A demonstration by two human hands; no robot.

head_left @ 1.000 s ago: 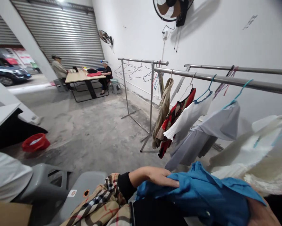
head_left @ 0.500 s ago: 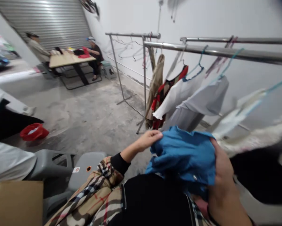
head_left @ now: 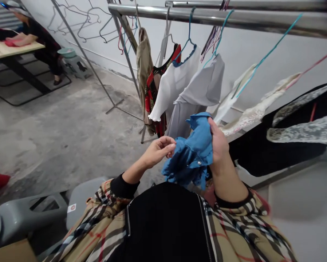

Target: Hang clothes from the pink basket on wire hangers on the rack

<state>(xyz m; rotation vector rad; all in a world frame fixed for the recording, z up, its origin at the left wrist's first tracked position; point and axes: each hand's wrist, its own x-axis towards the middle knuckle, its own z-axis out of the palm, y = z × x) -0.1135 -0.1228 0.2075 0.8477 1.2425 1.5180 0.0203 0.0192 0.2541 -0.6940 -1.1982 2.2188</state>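
Note:
A crumpled blue garment [head_left: 194, 149], with a small round button showing, hangs in front of my body. My right hand [head_left: 219, 143] grips its right edge, the thumb over the cloth near the top. At its left side, my left hand [head_left: 160, 150] is closed, fingertips pinching the cloth's edge. The garment's full shape is hidden in the bunched folds. Just beyond it, a white short-sleeved top [head_left: 177, 78] and a light grey garment [head_left: 201, 83] hang from the metal rail [head_left: 152, 11] on blue hangers.
More clothes hang to the right, among them a black garment [head_left: 256, 145] with lace. Bare wire hangers [head_left: 91, 22] fill the farther rack. Grey plastic stools [head_left: 32, 211] and a cardboard box [head_left: 14, 251] stand at lower left. A person [head_left: 29, 40] sits at a table [head_left: 13, 52].
My view has swung right and down toward the rack. The blue garment is now more bunched, and my hands are closer together on it.

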